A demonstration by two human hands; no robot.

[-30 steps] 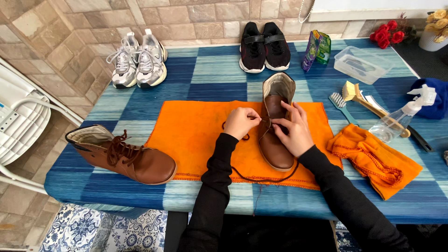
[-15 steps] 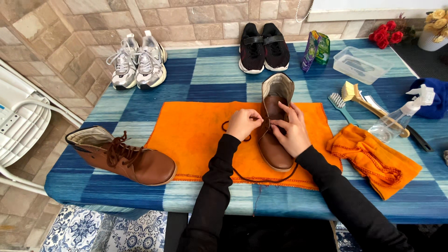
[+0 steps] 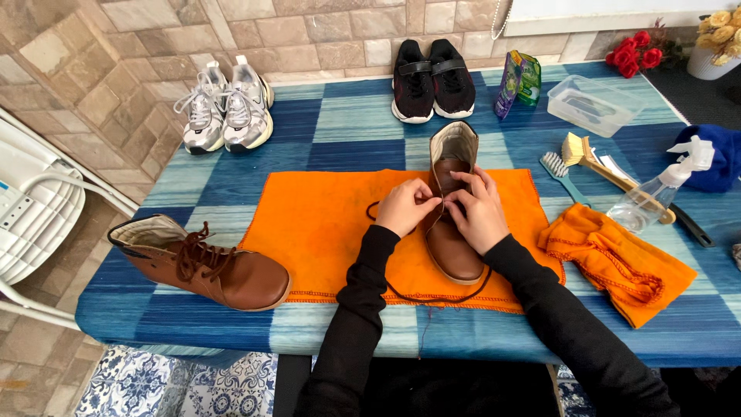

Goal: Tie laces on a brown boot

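centrally, brown boot [image 3: 454, 232] on orange cloth [image 3: 324, 224], left hand [image 3: 407, 205] and right hand [image 3: 480, 210] pinching its lace [image 3: 432, 296]

Smooth brown leather boot [image 3: 451, 232] with a soft sheen – matt orange cloth [image 3: 324, 224] beneath, on a woven-looking blue table [image 3: 340, 139] cover.

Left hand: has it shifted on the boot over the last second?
No clear shift. The left hand is still pinching the dark lace at the brown boot, over the same spot of the orange cloth.
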